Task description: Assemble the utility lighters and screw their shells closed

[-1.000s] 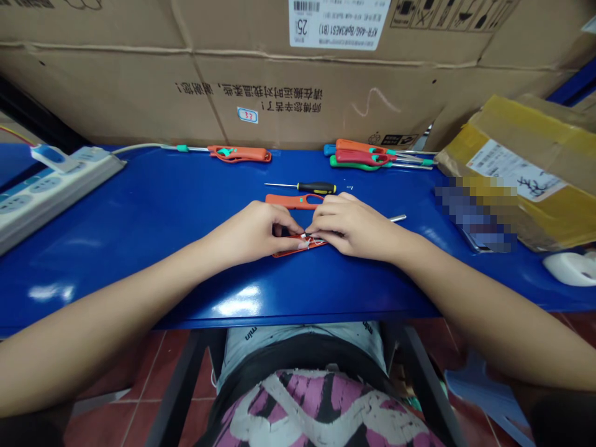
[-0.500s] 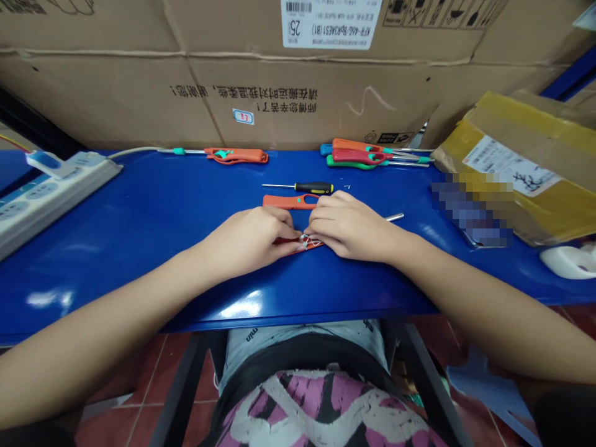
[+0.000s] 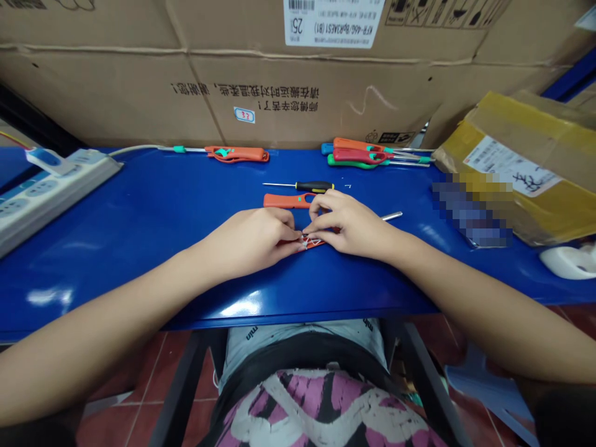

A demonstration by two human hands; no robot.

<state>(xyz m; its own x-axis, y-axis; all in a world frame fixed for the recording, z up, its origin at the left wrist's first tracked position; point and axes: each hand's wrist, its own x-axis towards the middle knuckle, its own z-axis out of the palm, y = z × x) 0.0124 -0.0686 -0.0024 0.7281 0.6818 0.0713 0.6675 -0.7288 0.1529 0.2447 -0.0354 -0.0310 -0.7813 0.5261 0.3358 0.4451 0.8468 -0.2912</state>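
Observation:
My left hand (image 3: 263, 239) is closed on the left end of an opened orange lighter half (image 3: 316, 241) with thin white wires in it. Bent over the same piece from the right is my right hand (image 3: 347, 223), thumb and index finger pinched at the wires; what the fingertips hold is too small to name. A metal tube (image 3: 392, 216) sticks out to the right from behind my right hand. Just beyond the hands lies a separate orange casing half (image 3: 285, 200), and behind it a black and yellow screwdriver (image 3: 315, 186).
An orange lighter (image 3: 238, 154) and several coloured lighters (image 3: 356, 155) lie along the back of the blue table (image 3: 153, 230). A power strip (image 3: 51, 189) is at left; a taped box (image 3: 521, 171), blurred dark object and white item (image 3: 568, 262) are at right. A big carton (image 3: 139, 93) stands behind.
The fingers of my right hand have lifted and spread a little, showing more of the wires. My left hand has stayed nearly still on the piece.

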